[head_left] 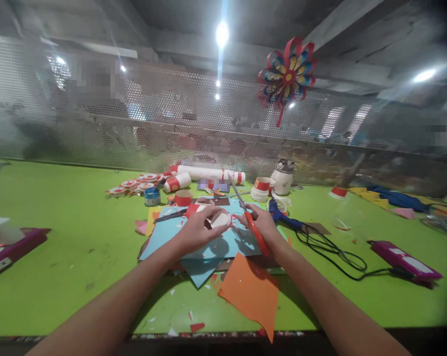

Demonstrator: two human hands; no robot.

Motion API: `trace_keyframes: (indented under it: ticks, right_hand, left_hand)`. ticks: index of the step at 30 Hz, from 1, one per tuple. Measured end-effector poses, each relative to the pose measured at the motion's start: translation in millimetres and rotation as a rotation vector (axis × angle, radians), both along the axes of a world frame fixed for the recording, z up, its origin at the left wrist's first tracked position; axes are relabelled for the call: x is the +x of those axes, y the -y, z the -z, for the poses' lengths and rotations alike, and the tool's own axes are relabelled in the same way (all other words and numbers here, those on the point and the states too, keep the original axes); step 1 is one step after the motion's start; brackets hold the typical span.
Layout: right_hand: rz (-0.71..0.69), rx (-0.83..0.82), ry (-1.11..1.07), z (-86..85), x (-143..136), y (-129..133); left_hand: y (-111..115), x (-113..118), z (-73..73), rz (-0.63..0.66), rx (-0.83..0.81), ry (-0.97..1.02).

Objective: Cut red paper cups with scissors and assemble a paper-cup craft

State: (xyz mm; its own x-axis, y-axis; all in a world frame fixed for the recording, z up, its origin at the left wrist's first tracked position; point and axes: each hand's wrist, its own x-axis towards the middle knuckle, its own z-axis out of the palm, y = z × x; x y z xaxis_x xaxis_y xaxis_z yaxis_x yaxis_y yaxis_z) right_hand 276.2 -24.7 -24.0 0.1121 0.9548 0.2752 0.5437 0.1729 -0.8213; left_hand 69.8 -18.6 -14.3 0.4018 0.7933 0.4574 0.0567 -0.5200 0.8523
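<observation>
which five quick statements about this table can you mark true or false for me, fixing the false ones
1. The right hand holds scissors. True.
2. The left hand is empty. False: the left hand holds a white piece.
3. The glue gun is mainly blue. True.
4. The bottle lies on its side. False: the bottle stands upright.
5. The orange paper sticks out past the near edge of the table. True.
6. The jar is to the right of the glue gun. False: the jar is to its left.
</observation>
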Motion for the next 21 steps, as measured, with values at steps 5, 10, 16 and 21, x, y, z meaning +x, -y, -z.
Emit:
trace_keyframes:
  ticks: [5, 10, 16, 21]
  right_hand:
    - [-0.04, 0.131, -0.003, -13.8, 0, 18]
    - [-0.043, 0.21, -0.019, -19.7, 1, 27]
    - [0.021, 0.285, -0.034, -15.8, 1, 25]
    - [0.008, 0.277, -0.018, -15.2, 1, 27]
  left_hand:
    - [8, 1, -1.0, 0.253, -0.127, -0.213]
    - [20, 1, -11.0, 0.429, -0.33, -0.099]
    - [33, 4, -14.3, 0.548, -0.247, -0.18]
    - [24, 1, -12.5, 0.532, -0.551, 0.104]
